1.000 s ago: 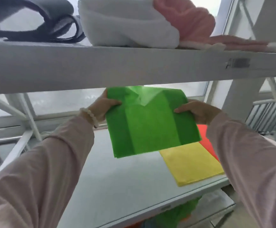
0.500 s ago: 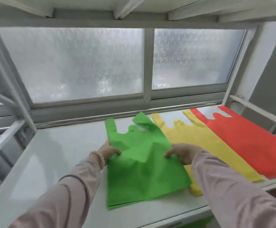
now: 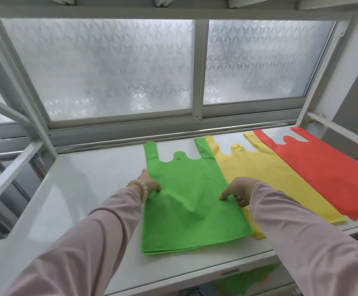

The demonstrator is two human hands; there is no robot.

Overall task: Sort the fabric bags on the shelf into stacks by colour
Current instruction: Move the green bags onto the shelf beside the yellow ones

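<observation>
Where the sorting stood: the green bag lay flat on the shelf, handles towards the window, its right edge overlapping the yellow bag; the step in hand looked like settling it onto the green stack
Left hand: fingers bent onto the bag's left edge, gripping the cloth
Right hand: forefinger pressed on the cloth; the other fingers curled round the right edge
Next move: probably to let go and smooth out the crease between the hands; the thin cloth seemed likely to slide, so a light, even press was called for
Stacks: three, side by side; green, yellow, then the red bag farthest right
Bags per stack: green showed several layers at its near edge, their number not clear; yellow and red could not be counted
Below the shelf: more green cloth, blurred
</observation>
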